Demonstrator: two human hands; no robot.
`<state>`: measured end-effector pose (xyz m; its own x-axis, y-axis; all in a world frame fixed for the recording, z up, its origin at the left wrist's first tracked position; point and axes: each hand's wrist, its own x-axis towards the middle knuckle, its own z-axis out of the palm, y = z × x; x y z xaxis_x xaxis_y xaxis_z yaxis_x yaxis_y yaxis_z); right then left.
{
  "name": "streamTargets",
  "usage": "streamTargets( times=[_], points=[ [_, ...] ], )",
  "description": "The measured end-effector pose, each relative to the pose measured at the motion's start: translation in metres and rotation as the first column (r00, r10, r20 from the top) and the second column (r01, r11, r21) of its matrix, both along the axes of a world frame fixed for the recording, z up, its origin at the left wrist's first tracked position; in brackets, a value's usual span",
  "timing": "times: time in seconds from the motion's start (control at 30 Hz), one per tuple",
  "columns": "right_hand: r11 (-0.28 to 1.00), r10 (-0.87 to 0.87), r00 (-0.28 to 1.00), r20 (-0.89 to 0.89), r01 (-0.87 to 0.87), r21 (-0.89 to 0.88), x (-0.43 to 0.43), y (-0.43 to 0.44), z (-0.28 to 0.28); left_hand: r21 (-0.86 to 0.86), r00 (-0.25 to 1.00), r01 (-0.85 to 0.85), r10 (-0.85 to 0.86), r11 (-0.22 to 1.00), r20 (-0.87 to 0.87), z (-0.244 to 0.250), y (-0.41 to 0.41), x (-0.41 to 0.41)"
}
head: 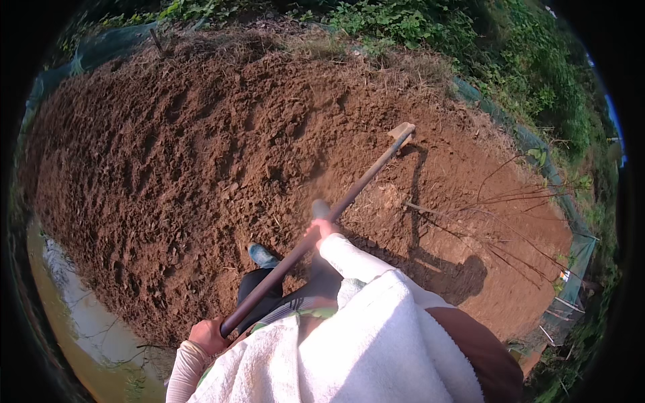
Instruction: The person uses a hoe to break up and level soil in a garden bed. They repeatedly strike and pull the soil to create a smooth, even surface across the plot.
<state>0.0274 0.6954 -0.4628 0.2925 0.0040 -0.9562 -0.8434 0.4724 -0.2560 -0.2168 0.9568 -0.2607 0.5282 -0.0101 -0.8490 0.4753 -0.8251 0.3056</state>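
Note:
A long-handled hoe [370, 174] slants across the view from lower left to upper right, its brown shaft in both hands. My left hand [208, 336] is closed around the butt end of the shaft at the lower left. Farther along the shaft, near the middle of the view, my right hand [321, 230] grips it. The pale hoe head [401, 131] is at the far end, just above the brown soil [282, 126] or touching it; which, I cannot tell. Its shadow falls on the soil beside it. A white towel [363, 352] hangs over my front.
Loose, clumped soil lies to the left, smoother soil to the right. A leafless sapling [438, 213] leans over the right side. Green netting [541, 146] edges the plot, with leafy plants beyond. Muddy water [95, 322] lies lower left. My blue boot [263, 256] stands on the soil.

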Motion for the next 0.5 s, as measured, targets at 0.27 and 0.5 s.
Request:
streamTargets(
  times=[0.27,0.5],
  points=[
    [0.999,-0.043,0.979,-0.199,0.047,0.014,-0.031,0.004,0.030,0.515,0.993,0.061,0.000,0.855,-0.118,0.028,0.041,-0.071],
    [0.938,-0.319,0.931,0.176,0.337,-0.082,0.122,-0.132,-0.018,0.279,0.991,0.098,-0.118,0.955,0.058,-0.060,-0.076,0.109]
  ],
)
